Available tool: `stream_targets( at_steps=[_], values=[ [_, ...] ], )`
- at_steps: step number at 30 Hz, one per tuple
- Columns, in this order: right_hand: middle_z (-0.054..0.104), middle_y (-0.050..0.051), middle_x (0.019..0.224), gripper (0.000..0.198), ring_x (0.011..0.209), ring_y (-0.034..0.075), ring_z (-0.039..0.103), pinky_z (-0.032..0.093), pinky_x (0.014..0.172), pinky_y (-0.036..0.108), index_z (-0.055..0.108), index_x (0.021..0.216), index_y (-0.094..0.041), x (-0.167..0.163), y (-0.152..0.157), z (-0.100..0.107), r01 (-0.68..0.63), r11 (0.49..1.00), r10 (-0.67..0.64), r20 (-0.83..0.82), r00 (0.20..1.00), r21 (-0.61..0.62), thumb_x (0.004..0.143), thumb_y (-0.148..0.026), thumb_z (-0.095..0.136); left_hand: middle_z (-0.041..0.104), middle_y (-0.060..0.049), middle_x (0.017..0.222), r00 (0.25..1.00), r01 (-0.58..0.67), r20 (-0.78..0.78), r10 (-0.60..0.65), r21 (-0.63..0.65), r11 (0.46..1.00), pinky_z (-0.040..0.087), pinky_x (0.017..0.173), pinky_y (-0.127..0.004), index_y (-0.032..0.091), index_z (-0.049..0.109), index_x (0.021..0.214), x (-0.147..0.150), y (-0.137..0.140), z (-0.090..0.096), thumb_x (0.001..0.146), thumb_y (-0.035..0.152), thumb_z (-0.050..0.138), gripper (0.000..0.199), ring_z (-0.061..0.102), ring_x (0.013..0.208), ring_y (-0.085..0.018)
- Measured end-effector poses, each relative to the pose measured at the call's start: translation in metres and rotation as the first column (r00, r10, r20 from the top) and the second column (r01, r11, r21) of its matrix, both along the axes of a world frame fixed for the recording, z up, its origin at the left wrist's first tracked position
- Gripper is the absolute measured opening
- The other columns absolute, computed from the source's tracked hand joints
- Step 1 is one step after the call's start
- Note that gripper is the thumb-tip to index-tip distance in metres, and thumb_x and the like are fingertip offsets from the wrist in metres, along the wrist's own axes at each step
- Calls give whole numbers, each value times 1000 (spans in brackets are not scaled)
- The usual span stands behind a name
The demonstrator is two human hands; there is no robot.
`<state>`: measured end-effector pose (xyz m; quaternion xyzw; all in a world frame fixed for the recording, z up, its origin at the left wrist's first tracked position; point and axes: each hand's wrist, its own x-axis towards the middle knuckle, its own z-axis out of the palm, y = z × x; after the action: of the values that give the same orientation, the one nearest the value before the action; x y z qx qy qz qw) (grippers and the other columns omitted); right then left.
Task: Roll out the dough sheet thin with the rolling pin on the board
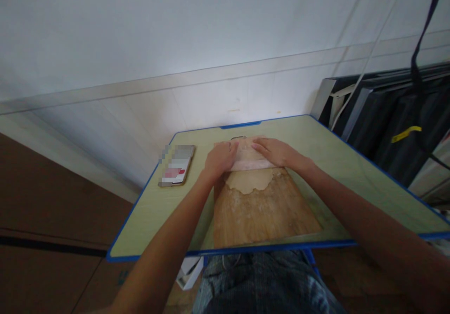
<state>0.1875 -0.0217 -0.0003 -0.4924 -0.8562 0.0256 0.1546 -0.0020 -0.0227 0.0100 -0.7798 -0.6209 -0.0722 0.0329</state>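
A thin sheet of pale dough (pixel 249 181) with an uneven edge lies on a wooden board (pixel 263 215). Across it runs a whitish, floury cylinder that looks like a rolling pin (pixel 251 164). My left hand (pixel 221 158) is closed over its left end, and my right hand (pixel 276 152) over its right end. Both thumbs point inward above the dough's far part. The palms and fingers cover the pin's ends, so their exact shape is hidden.
The board rests on a pale green table (pixel 140 229) with a blue rim. A phone (pixel 177 165) lies to the left, its screen partly blurred. Behind is a white wall (pixel 211 93). Dark flat panels (pixel 390 122) lean at the right, with a black strap (pixel 416 65) hanging before them.
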Motion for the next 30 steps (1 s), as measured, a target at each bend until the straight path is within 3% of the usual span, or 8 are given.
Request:
stream_targets(
  at_steps=[4,10,14,18,23,26,28,30],
  values=[
    [57,15,127,55,118,27,51,41,96,43,55,123,-14,1,-49,-7,-23,998,15,141,990,54,95,-47,21,65,-9,109,996,77,-52,-77,11,997,46,83,-34,19,64,99,-1,-45,-1,95,43,20,51,58,106,-23],
    [43,11,140,54,128,26,41,38,100,46,42,136,-18,5,-99,-19,-70,983,49,123,991,169,93,-48,31,53,-3,132,982,188,-48,-184,110,976,35,101,-40,24,54,119,-10,-95,-9,95,40,27,39,44,124,-23],
    [42,12,141,55,129,26,39,34,103,48,41,136,-17,3,-78,-14,-59,987,39,136,990,152,94,-48,27,58,-5,125,987,151,-61,-147,69,986,42,93,-35,23,54,118,-8,-75,-7,96,41,22,43,53,114,-21],
    [42,13,140,58,130,27,37,36,101,48,39,137,-14,-1,-30,-7,9,999,-15,113,993,54,94,-49,21,65,-10,111,999,-12,-31,13,43,999,49,79,-36,18,60,108,0,-30,-1,95,45,16,53,62,100,-24],
    [45,8,139,56,132,21,34,30,107,40,48,132,-16,-1,2,-9,-50,998,52,49,997,-25,95,-45,16,63,-10,115,1000,-13,13,13,-5,1000,48,82,-34,18,60,108,1,-8,1,96,43,13,55,60,105,-22],
    [48,9,136,59,128,23,40,34,105,41,53,127,-16,0,-14,-10,-61,997,65,82,994,-52,95,-48,15,57,-10,126,985,163,-59,-163,5,987,42,95,-37,18,57,115,-4,-25,1,96,41,20,48,48,121,-24],
    [48,11,136,61,123,24,46,40,100,42,50,130,-16,0,-38,-10,-9,998,14,80,997,-57,93,-53,18,48,-7,137,937,340,-77,-342,-30,940,33,104,-38,20,51,125,-10,-46,1,95,42,25,45,38,130,-23],
    [50,13,134,63,124,24,46,39,100,42,50,130,-13,0,-65,-11,-26,1000,26,63,998,-2,93,-55,20,45,-5,140,908,416,-20,-419,-83,905,34,104,-34,22,40,135,-16,-68,1,95,45,23,50,40,129,-19]
  ],
)
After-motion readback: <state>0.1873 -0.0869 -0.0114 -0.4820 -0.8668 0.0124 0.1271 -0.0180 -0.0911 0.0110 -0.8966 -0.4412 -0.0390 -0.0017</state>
